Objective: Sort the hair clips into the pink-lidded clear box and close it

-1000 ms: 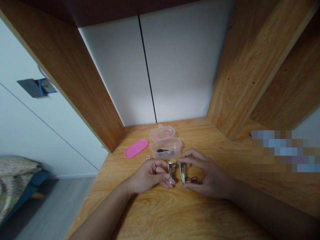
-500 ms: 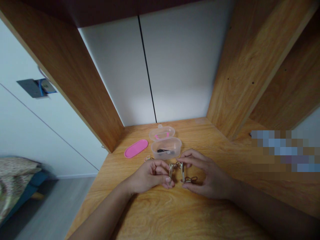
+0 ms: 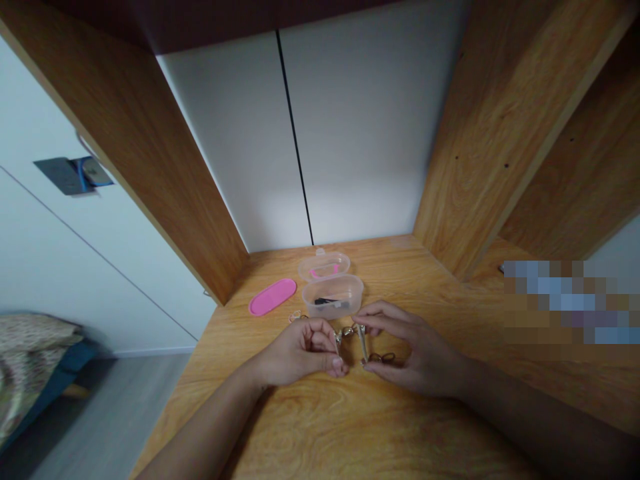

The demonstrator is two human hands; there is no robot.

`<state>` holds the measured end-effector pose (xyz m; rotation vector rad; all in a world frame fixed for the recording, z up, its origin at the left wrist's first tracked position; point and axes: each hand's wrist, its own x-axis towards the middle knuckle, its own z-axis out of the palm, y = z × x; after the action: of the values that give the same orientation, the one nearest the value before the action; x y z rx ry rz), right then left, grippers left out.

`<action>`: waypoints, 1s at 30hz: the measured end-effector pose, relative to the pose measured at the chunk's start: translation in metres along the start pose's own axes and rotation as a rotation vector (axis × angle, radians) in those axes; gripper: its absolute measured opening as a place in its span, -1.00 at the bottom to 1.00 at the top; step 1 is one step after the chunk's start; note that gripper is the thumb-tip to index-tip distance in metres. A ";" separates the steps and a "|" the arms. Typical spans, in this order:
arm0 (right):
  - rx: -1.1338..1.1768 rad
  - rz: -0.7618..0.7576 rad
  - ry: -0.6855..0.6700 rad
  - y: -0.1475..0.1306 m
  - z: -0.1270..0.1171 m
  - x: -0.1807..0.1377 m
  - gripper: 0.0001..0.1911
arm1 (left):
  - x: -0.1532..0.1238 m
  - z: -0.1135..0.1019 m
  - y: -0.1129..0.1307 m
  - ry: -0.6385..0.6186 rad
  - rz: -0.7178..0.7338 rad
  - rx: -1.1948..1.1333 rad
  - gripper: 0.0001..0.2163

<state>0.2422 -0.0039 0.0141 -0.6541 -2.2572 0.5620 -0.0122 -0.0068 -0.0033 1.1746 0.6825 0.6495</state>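
My left hand [image 3: 310,350] pinches a small shiny metal clip [image 3: 338,341] between thumb and fingers, partly hidden by the fingertips. Facing it, my right hand [image 3: 415,350] grips a second, longer gold metal clip [image 3: 363,344] by its ends, forefinger at the top and thumb at the bottom. The exact kind of clip is too small to make out. A dark loop [image 3: 385,358] lies by the right thumb, and a small shiny ring-like piece [image 3: 349,331] shows between the hands.
Beyond my hands stands an open clear plastic box [image 3: 333,290] with black items inside; its hinged lid [image 3: 324,267] lies back, with pink on it. A pink oval tray [image 3: 273,297] and thin bands [image 3: 295,316] lie leftward. Wooden side panels [image 3: 465,153] flank the tabletop [image 3: 320,427].
The metal clip in my left hand has turned, so less of it shows. The right-hand clip has tilted slightly, and my right fingers have shifted a little to the left.
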 end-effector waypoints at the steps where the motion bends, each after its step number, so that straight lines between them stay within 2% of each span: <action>1: 0.001 -0.006 0.002 0.000 0.000 0.000 -0.35 | 0.000 0.000 0.001 -0.003 0.002 0.003 -0.68; 9: 0.012 -0.004 0.005 -0.004 -0.002 0.002 -0.42 | 0.000 0.001 0.002 0.002 -0.005 0.007 -0.67; 30: 0.039 -0.016 0.013 0.004 0.002 0.000 -0.34 | 0.000 0.002 0.003 0.005 -0.008 -0.007 -0.67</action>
<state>0.2424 -0.0014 0.0105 -0.6178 -2.2324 0.5904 -0.0109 -0.0072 0.0002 1.1643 0.6881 0.6478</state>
